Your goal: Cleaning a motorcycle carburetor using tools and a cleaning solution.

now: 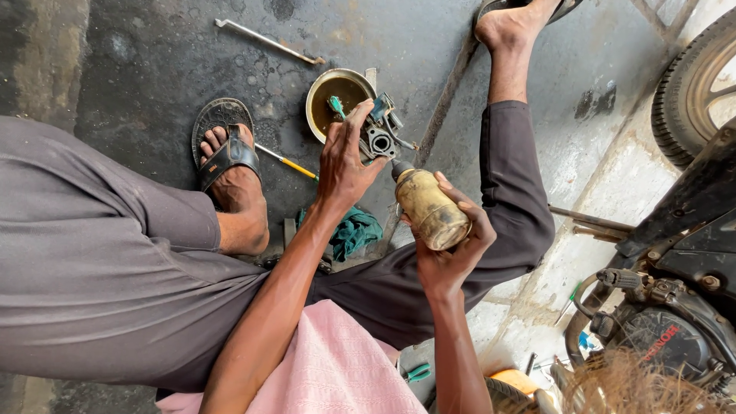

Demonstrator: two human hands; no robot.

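My left hand (346, 162) grips a small grey metal engine part (381, 136) with a round bore, held over the floor. My right hand (448, 249) holds a dirty yellowish squeeze bottle (429, 208), tipped so its dark nozzle touches the metal part. Just beyond the part sits a round metal bowl (326, 90) of brownish liquid with a green-handled tool resting in it. I am sitting on the ground with both legs spread, hands between them.
A green rag (354, 230) lies under my arms. A yellow-handled screwdriver (287, 162) and a long metal rod (268, 42) lie on the dark oily floor. A motorcycle engine (667, 322) and tyre (690, 84) stand at right. Small tools (418, 373) lie near my right leg.
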